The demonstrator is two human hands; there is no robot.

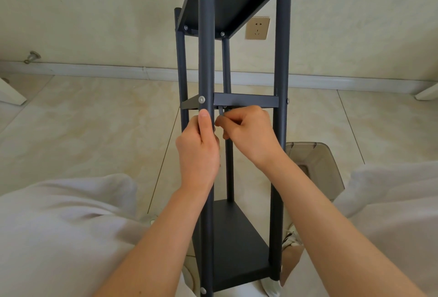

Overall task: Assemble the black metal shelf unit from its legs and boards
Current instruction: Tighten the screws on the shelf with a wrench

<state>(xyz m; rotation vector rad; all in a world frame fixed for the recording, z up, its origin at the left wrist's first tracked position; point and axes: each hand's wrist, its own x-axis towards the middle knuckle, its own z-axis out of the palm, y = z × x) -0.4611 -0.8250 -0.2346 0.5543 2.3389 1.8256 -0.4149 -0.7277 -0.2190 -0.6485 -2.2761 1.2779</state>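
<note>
The black metal shelf unit (282,48) stands upright between my knees, with three boards fixed between its round legs. My left hand (198,152) grips the near left leg (206,36) just below the middle board (246,100), thumb pointing up along the tube. My right hand (247,131) pinches a small grey hex key (221,112) whose tip goes up under the middle board's front left corner. A silver bolt head (201,99) shows on the leg beside it. The bottom board (237,240) lies low between my forearms.
A translucent grey plastic stool or bin (315,166) stands on the tiled floor right of the unit. A wall socket (257,28) and a baseboard (94,69) lie behind. My knees in light trousers (59,225) flank the unit. A metal doorstop (33,56) sits at the far left.
</note>
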